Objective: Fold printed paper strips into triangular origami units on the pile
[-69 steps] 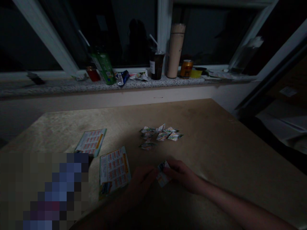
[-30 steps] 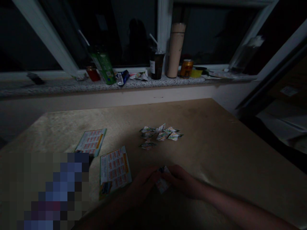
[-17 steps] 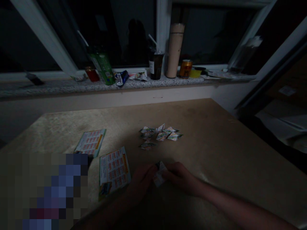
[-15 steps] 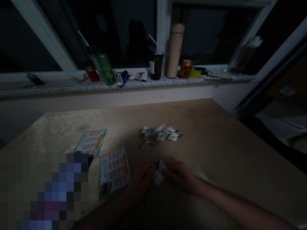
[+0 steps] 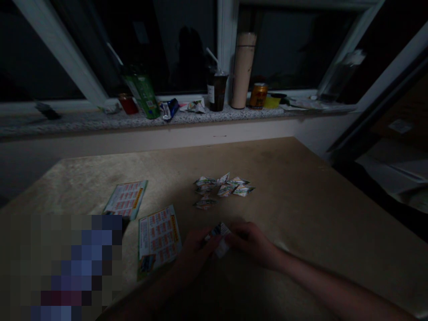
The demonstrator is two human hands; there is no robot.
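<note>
Your left hand (image 5: 197,247) and right hand (image 5: 253,243) grip a seemingly part-folded paper (image 5: 223,251) short of the far edge of the worktop (image 5: 301,200); folded pieces (image 5: 226,190) beyond it appear finished, flat sheets (image 5: 159,236) toward the left edge unstarted.

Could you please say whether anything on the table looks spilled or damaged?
Nothing stands out: folded papers lie grouped, printed sheets flat, and both hands hold a piece; the pixelated lower-left corner can't be judged.
</note>
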